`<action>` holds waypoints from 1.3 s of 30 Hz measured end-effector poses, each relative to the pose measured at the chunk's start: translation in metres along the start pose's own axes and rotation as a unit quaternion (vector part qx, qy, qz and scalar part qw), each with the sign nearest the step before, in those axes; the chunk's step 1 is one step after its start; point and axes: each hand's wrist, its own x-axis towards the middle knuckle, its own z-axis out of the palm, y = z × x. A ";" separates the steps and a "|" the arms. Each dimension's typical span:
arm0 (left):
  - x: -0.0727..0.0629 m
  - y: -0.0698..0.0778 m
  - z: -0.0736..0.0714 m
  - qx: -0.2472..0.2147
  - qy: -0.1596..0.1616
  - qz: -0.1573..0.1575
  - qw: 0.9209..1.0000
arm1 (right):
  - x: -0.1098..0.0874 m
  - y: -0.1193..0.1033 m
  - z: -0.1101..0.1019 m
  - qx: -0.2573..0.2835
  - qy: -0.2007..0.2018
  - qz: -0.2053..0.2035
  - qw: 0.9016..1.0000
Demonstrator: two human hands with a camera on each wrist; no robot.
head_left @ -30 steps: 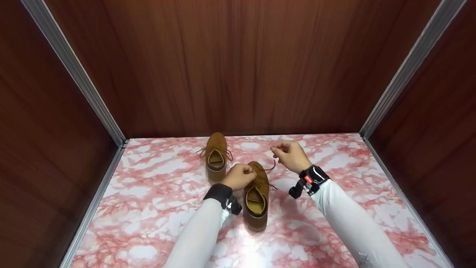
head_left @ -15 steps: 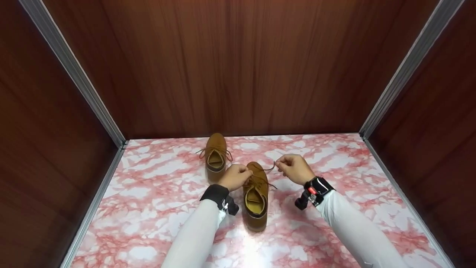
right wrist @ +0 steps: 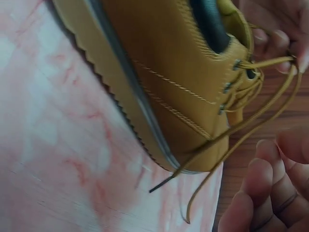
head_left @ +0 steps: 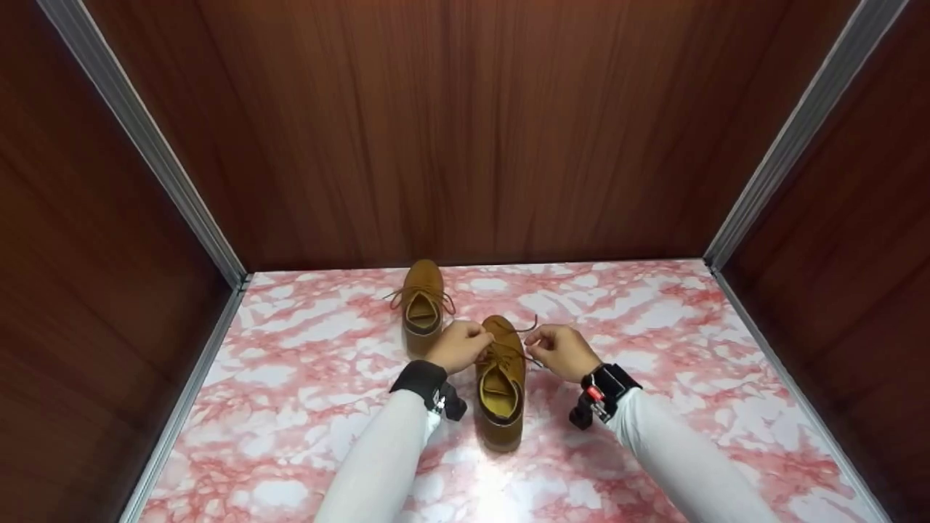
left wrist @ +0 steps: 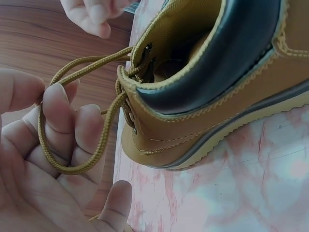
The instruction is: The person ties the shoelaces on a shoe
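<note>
A tan lace-up ankle boot (head_left: 501, 434) stands on the tabletop, toe away from me. My left hand (head_left: 458, 347) is at its left side over the lacing. Thumb and fingertips there pinch the brown shoelace (left wrist: 72, 170), which hangs in a loop over the fingers in the left wrist view. My right hand (head_left: 565, 354) is just right of the boot, fingers loosely bent with nothing between them. In the right wrist view two loose ends of the lace (right wrist: 219, 140) run past the right hand's fingertips (right wrist: 258, 176). The boot's opening faces up.
A matching boot (head_left: 423, 280), its lace tied in a bow, stands farther back to the left. The red-and-white marbled tabletop (head_left: 290, 436) is enclosed by dark wood-look panels (head_left: 465, 131) behind and at both sides, with grey metal strips (head_left: 814, 109) at the corners.
My right hand has come down toward the boot, from beyond the lace end past its tip to beside the lacing. My left hand has shifted slightly left, still at the lace.
</note>
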 end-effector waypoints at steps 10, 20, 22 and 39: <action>0.000 0.000 -0.001 -0.049 -0.008 -0.010 0.999 | 0.003 0.004 0.014 -0.026 -0.005 0.003 1.000; -0.001 0.000 -0.003 -0.081 -0.017 -0.027 0.996 | 0.007 0.003 0.021 -0.028 -0.007 -0.016 0.999; -0.001 0.000 -0.003 -0.077 -0.018 -0.023 0.997 | 0.007 0.003 0.023 -0.028 -0.010 -0.017 0.999; -0.002 0.002 -0.002 -0.080 -0.022 -0.022 0.996 | 0.009 0.002 0.026 -0.049 -0.001 -0.027 0.998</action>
